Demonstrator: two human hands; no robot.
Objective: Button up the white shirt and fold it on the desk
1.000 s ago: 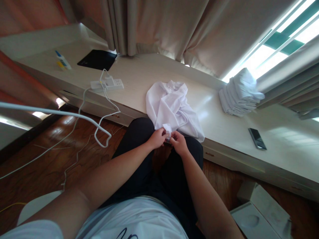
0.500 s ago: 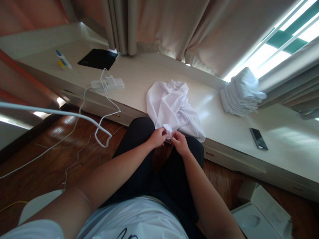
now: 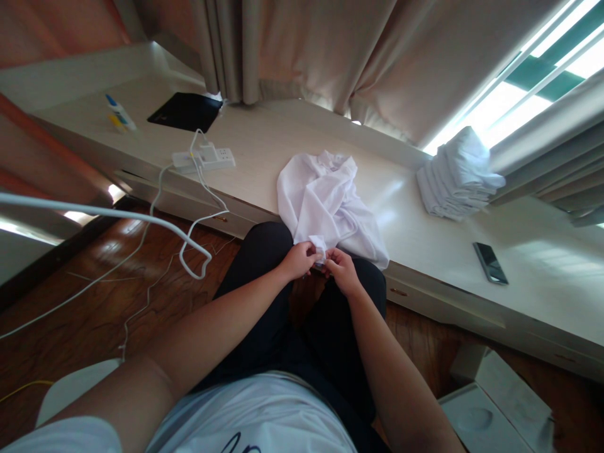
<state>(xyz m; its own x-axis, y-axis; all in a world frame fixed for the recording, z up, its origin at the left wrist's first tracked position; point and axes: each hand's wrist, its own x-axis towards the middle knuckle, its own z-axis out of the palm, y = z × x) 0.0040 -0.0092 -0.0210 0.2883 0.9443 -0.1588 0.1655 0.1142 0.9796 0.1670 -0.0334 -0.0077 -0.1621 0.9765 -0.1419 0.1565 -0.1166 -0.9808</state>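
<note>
The left hand (image 3: 299, 260) and right hand (image 3: 340, 270) are pinching one corner of the white shirt (image 3: 325, 204), which is hanging off the desk (image 3: 425, 245) edge. It looks soft, light and floppy.

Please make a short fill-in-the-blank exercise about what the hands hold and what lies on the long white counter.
1. Both the left hand and the right hand pinch an edge of the crumpled ____ garment.
2. The stack of folded cloths lies beside the ____.
3. The dark phone lies flat on the ____.
4. White cables are plugged into the ____ strip.

Missing words: white; window; counter; power
</note>
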